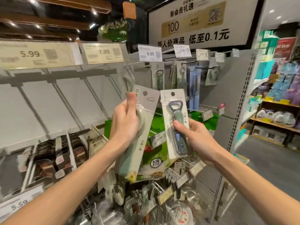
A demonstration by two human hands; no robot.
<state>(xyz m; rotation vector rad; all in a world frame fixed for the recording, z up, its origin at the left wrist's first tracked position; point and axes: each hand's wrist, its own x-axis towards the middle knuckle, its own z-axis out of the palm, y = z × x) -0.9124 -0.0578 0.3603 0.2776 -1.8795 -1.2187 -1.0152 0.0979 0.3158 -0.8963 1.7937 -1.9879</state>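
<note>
Shop aisle shot, so most of what you see is a grey shelving unit (48, 103) with bare back panels and empty slanted pegs on the left side. Above it to the right hangs a big white sign (194, 21) with "100" and "0.1" in the print. Off to the far right there's another set of shelves (276, 111) stacked with blue, purple and teal stuff. Down low on the left sit rows of dark boxed goods (48, 159), and under the arms is a jumble of small hanging packs, too blurry to name. Both items are held up side by side in mid-air in front of the pegs, close but not touching. The longer pack (138, 143) is tilted to the right and has something pale green inside (can't tell exactly what utensil). The left hand (125, 124) is wrapped around its upper half, thumb lying up the front of the card and fingers curled behind. The smaller one is a bottle opener pack (177, 113), nearly upright, metal head at the top and green handle below. The right hand (196, 138) pinches its lower half, thumb on the front and fingers behind. Price tags on the top rail read 5.99 (30, 54), 7.99 (103, 51) and 6.99 (150, 53).
</note>
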